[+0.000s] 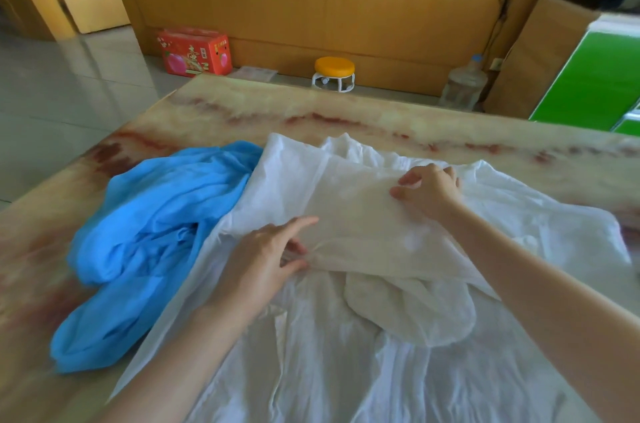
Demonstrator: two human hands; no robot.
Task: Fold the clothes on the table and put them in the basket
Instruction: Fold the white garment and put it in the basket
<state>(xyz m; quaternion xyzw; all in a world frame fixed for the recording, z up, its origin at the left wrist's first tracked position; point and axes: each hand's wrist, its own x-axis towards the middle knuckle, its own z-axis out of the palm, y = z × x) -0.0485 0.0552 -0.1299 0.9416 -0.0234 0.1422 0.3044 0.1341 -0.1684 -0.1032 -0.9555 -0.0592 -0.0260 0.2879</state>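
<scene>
Risk: the thin white garment (346, 336) looks slippery, so the raised flap may slide out of my pinch or bunch crooked. Its left edge lies against the blue garment (156, 214) and could drag it. My left hand (266, 256) is low at mid-garment, index straight, thumb and other fingers pinching a fold. My right hand (429, 194) is farther out, fingers curled, pinching the flap's edge. The garment is spread on the table (242, 111); no basket in view.

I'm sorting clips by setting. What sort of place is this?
Probably a room in a home, perhaps doubling as storage: a marble-patterned table with a white garment on it, and a red carton, stool and water bottle on the tiled floor.
</scene>
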